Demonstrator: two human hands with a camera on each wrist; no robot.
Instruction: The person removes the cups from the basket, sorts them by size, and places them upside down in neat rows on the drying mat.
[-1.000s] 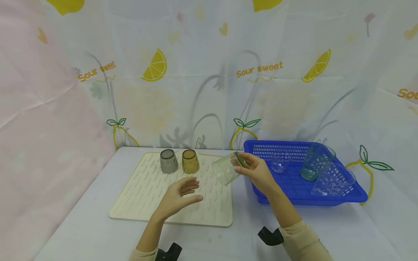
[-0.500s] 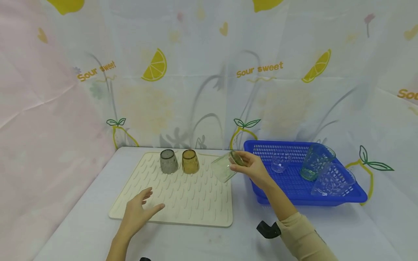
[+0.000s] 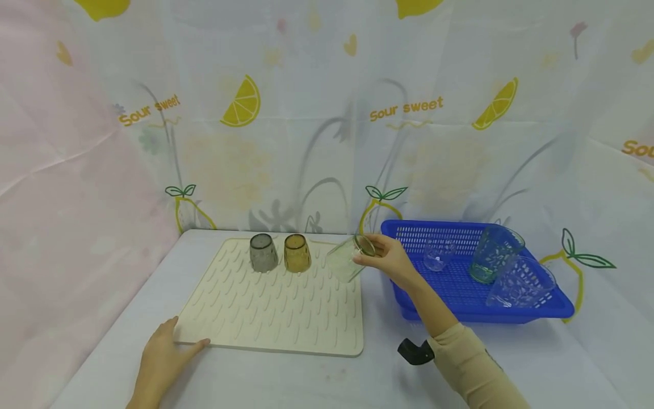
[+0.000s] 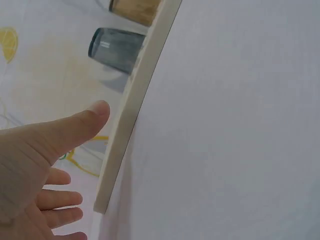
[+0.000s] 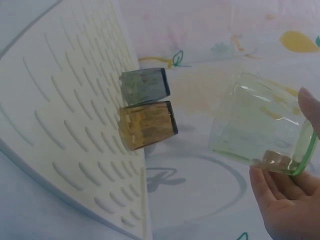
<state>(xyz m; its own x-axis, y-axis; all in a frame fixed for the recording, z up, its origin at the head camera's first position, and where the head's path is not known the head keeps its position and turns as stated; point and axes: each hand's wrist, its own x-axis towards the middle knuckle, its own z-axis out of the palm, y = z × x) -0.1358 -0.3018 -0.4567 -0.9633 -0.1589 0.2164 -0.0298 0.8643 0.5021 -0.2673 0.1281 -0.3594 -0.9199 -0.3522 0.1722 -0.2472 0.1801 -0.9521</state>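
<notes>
My right hand (image 3: pixel 390 258) grips a pale green clear glass (image 5: pixel 255 122) by its thick base end, thumb on one side and fingers on the other. The glass is tilted, its mouth toward the lower left, above the right part of a cream drying mat (image 3: pixel 265 312). At the mat's front left corner is my left hand (image 3: pixel 162 358), thumb and fingers spread apart, holding nothing; whether it touches the mat I cannot tell. A grey glass (image 3: pixel 263 253) and an amber glass (image 3: pixel 297 254) stand upside down side by side at the mat's back.
A blue plastic basket (image 3: pixel 475 313) sits to the right of the mat. Inside it are a small clear glass (image 3: pixel 438 254), a blue-green tumbler (image 3: pixel 493 255) and a tilted clear glass (image 3: pixel 518 284). A lemon-printed cloth (image 3: pixel 306 147) hangs behind the table.
My left hand has moved left and toward me, from over the mat to its front left corner. The right hand has shifted slightly left with the green glass.
</notes>
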